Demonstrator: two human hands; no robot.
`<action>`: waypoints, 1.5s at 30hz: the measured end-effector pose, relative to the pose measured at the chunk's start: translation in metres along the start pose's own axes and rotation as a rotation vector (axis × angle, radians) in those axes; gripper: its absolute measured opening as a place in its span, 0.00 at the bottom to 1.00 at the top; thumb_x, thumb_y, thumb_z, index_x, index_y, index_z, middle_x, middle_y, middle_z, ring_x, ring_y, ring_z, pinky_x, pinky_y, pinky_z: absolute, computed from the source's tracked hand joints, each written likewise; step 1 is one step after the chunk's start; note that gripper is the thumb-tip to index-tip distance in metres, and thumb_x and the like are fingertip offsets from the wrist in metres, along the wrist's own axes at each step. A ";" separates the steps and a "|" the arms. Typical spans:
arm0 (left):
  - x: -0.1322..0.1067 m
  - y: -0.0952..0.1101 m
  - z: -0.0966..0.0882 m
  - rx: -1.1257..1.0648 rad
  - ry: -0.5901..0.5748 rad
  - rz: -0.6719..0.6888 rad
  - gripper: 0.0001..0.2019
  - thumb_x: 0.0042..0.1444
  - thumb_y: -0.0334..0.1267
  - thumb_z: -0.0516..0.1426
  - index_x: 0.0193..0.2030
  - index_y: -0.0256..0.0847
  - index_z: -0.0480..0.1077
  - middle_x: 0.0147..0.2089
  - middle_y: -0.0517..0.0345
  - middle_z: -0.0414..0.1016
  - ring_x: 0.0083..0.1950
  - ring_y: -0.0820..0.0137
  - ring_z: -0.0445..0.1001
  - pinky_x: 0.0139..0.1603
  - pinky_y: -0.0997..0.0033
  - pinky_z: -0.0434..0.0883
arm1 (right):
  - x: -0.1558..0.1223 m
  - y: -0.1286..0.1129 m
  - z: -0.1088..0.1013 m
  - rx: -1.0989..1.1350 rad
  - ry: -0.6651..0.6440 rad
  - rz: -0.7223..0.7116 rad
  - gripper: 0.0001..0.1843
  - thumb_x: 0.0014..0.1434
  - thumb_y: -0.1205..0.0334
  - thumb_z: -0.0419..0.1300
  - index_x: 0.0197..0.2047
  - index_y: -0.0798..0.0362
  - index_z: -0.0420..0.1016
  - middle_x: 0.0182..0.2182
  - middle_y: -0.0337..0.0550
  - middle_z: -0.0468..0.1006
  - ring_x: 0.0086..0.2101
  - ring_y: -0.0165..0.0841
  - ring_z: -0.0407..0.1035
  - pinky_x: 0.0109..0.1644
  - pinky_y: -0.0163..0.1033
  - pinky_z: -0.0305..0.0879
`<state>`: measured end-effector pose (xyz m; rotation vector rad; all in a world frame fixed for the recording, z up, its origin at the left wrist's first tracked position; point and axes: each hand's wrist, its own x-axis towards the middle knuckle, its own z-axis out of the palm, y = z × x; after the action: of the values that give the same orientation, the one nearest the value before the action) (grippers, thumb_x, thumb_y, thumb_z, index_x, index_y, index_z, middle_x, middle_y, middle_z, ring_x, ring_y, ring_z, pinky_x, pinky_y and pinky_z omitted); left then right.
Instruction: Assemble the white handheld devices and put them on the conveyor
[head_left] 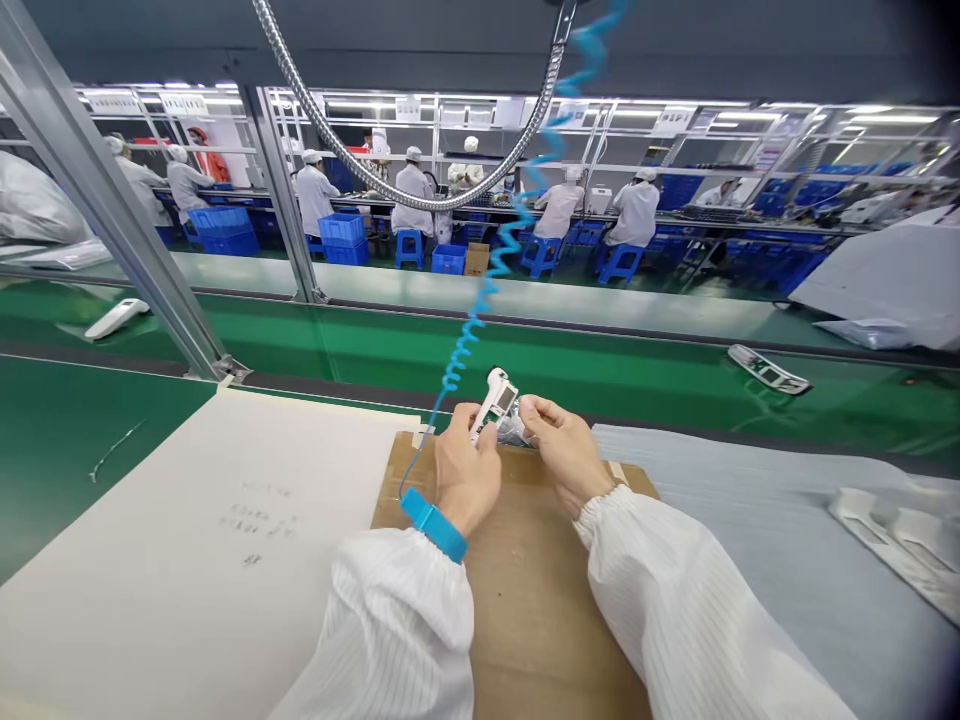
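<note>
My left hand (466, 465) is closed around the lower part of a white handheld device (495, 402), shaped like a forehead thermometer. The device is tilted, its rounded head up, with a small dark screen on its side. Just to the right, my right hand (559, 445) has thumb and forefinger pinched together; what sits between them is too small to make out. A crumpled, shiny clear piece (514, 428) lies between the device and my right fingers. A blue wrist strap (433, 524) circles my left wrist. Both hands are above the far end of a brown cardboard sheet (536, 590).
A coiled blue cord (480, 310) hangs from above to the strap. Beyond runs a green conveyor belt (390, 345) bearing a white device (117, 318) and an open device shell (769, 370). White shell parts (892, 540) lie right. A metal post (120, 190) stands left; people sit farther back.
</note>
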<state>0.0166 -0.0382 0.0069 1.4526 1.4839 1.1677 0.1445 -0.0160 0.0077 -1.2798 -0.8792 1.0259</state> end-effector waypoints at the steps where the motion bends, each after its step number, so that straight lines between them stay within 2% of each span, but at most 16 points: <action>1: -0.002 0.001 0.001 -0.004 -0.014 0.022 0.07 0.62 0.35 0.53 0.47 0.44 0.67 0.37 0.58 0.77 0.34 0.68 0.74 0.38 0.70 0.63 | 0.000 0.002 0.001 0.017 -0.004 -0.005 0.34 0.32 0.36 0.74 0.35 0.55 0.80 0.25 0.37 0.72 0.27 0.28 0.57 0.34 0.38 0.54; 7: -0.010 0.006 0.003 0.167 0.017 0.180 0.07 0.64 0.33 0.50 0.46 0.44 0.66 0.41 0.56 0.76 0.39 0.65 0.73 0.37 0.70 0.61 | -0.006 0.006 0.005 0.093 0.085 0.050 0.36 0.27 0.39 0.76 0.36 0.55 0.81 0.27 0.38 0.74 0.27 0.27 0.57 0.33 0.37 0.54; 11: -0.015 0.008 0.005 0.263 0.016 0.241 0.08 0.66 0.34 0.48 0.47 0.45 0.66 0.44 0.54 0.75 0.42 0.64 0.73 0.39 0.69 0.62 | -0.010 -0.002 0.006 0.105 0.039 0.140 0.29 0.30 0.42 0.76 0.31 0.54 0.79 0.23 0.35 0.68 0.25 0.26 0.52 0.28 0.36 0.48; 14: -0.013 0.007 0.004 0.365 0.047 0.196 0.09 0.66 0.34 0.47 0.47 0.45 0.66 0.45 0.52 0.75 0.43 0.61 0.74 0.37 0.67 0.60 | -0.017 -0.009 0.007 0.097 -0.047 0.177 0.27 0.34 0.41 0.75 0.24 0.52 0.71 0.20 0.32 0.60 0.23 0.26 0.48 0.27 0.35 0.44; 16: -0.007 0.004 0.001 0.400 0.099 0.105 0.09 0.65 0.32 0.48 0.47 0.44 0.67 0.44 0.51 0.76 0.43 0.59 0.74 0.36 0.67 0.60 | -0.020 -0.012 0.007 0.073 -0.127 0.130 0.27 0.37 0.39 0.74 0.23 0.52 0.68 0.20 0.32 0.59 0.24 0.26 0.48 0.28 0.35 0.44; 18: 0.000 0.001 -0.002 0.296 0.113 0.015 0.07 0.62 0.32 0.51 0.45 0.43 0.67 0.41 0.51 0.76 0.41 0.61 0.75 0.37 0.67 0.61 | -0.020 -0.011 0.006 0.033 -0.148 0.030 0.26 0.41 0.39 0.72 0.25 0.52 0.68 0.22 0.33 0.61 0.25 0.27 0.51 0.29 0.36 0.47; 19: 0.004 -0.001 -0.003 0.182 0.079 -0.028 0.06 0.62 0.32 0.53 0.45 0.42 0.68 0.39 0.52 0.76 0.38 0.63 0.75 0.36 0.68 0.62 | -0.019 -0.010 0.006 -0.004 -0.124 -0.032 0.24 0.43 0.40 0.71 0.27 0.52 0.70 0.23 0.33 0.63 0.26 0.27 0.52 0.30 0.36 0.48; 22: 0.009 -0.002 -0.002 -0.241 -0.100 -0.142 0.05 0.60 0.35 0.55 0.43 0.40 0.68 0.37 0.55 0.76 0.29 0.71 0.72 0.30 0.72 0.65 | -0.013 -0.004 0.002 -0.127 -0.013 -0.171 0.22 0.46 0.42 0.69 0.32 0.52 0.76 0.26 0.37 0.70 0.27 0.29 0.57 0.33 0.38 0.53; 24: 0.009 -0.001 0.001 -0.418 -0.173 -0.168 0.06 0.59 0.36 0.56 0.43 0.39 0.68 0.37 0.55 0.76 0.26 0.74 0.70 0.26 0.74 0.66 | -0.010 0.000 0.000 -0.139 -0.007 -0.185 0.22 0.48 0.42 0.68 0.35 0.53 0.78 0.28 0.40 0.74 0.28 0.31 0.62 0.35 0.39 0.58; 27: 0.006 0.001 0.005 -0.491 -0.173 -0.133 0.07 0.58 0.35 0.57 0.43 0.38 0.67 0.36 0.56 0.75 0.25 0.76 0.69 0.25 0.75 0.67 | -0.011 0.001 -0.001 -0.099 -0.018 -0.197 0.22 0.49 0.42 0.68 0.38 0.53 0.78 0.31 0.42 0.78 0.30 0.33 0.67 0.38 0.40 0.63; 32: 0.005 0.000 0.006 -0.513 -0.139 -0.082 0.08 0.58 0.36 0.58 0.44 0.37 0.67 0.34 0.58 0.74 0.25 0.78 0.69 0.26 0.77 0.66 | -0.014 0.000 0.000 -0.114 0.020 -0.224 0.21 0.50 0.43 0.68 0.39 0.51 0.80 0.31 0.41 0.78 0.29 0.32 0.67 0.38 0.40 0.65; 37: 0.004 -0.004 0.005 -0.383 -0.114 0.011 0.07 0.60 0.38 0.57 0.44 0.40 0.67 0.35 0.60 0.74 0.28 0.76 0.71 0.29 0.76 0.66 | -0.013 0.002 -0.001 -0.111 0.044 -0.226 0.21 0.50 0.43 0.69 0.39 0.51 0.81 0.31 0.40 0.76 0.28 0.30 0.62 0.34 0.38 0.61; 41: -0.002 0.001 0.001 -0.116 -0.059 0.081 0.05 0.61 0.35 0.54 0.44 0.43 0.68 0.35 0.61 0.75 0.31 0.73 0.71 0.35 0.73 0.65 | -0.012 0.006 -0.002 -0.036 0.046 -0.166 0.25 0.44 0.41 0.72 0.37 0.53 0.81 0.31 0.40 0.77 0.30 0.30 0.62 0.36 0.38 0.60; 45: -0.007 0.007 0.000 0.101 -0.021 0.127 0.05 0.61 0.33 0.54 0.44 0.44 0.68 0.34 0.61 0.74 0.34 0.69 0.70 0.36 0.71 0.62 | -0.012 0.008 -0.003 0.009 0.060 -0.066 0.30 0.38 0.39 0.73 0.36 0.55 0.80 0.30 0.40 0.76 0.29 0.29 0.60 0.36 0.38 0.58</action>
<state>0.0192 -0.0452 0.0131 1.6435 1.4731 1.1633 0.1423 -0.0280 0.0000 -1.2595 -0.8644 0.9343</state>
